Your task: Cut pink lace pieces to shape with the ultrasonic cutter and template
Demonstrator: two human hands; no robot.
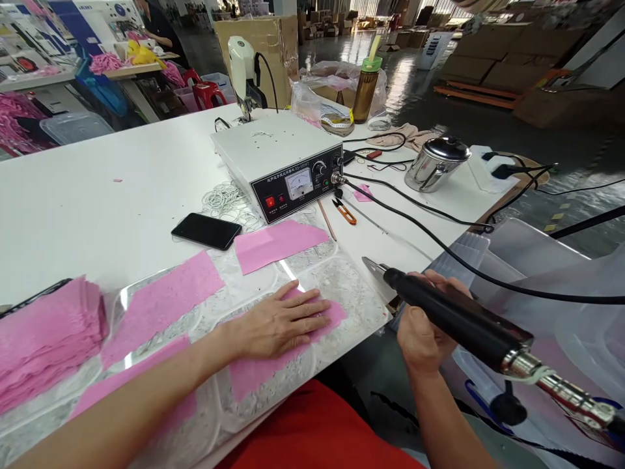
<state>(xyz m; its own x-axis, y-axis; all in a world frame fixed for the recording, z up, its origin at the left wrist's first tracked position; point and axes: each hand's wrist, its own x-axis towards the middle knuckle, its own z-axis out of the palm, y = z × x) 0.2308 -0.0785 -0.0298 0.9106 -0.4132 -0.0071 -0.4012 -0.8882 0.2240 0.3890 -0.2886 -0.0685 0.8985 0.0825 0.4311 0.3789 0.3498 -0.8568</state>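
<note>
My left hand point(283, 319) lies flat, fingers spread, on a pink fabric piece point(254, 378) near the table's front edge. My right hand point(424, 332) is wrapped round a black handheld ultrasonic cutter point(449, 316), raised off the table's right front corner. Its metal blade point(374, 266) points left, apart from the fabric. Under the fabric is a clear, scratched plate point(342, 280) with rounded outlines. Other pink pieces lie on it: one fabric piece point(278, 244) behind my hand, another fabric piece point(166, 303) to the left, and one partly hidden by my left forearm.
A control box point(297, 182) with a dial stands behind, its cable point(420, 221) running to the cutter. A stack of pink fabric point(49, 339), a phone point(207, 231), orange thread snips point(344, 212) and a metal mug point(434, 164) are on the table. Plastic bins point(527, 260) stand at right.
</note>
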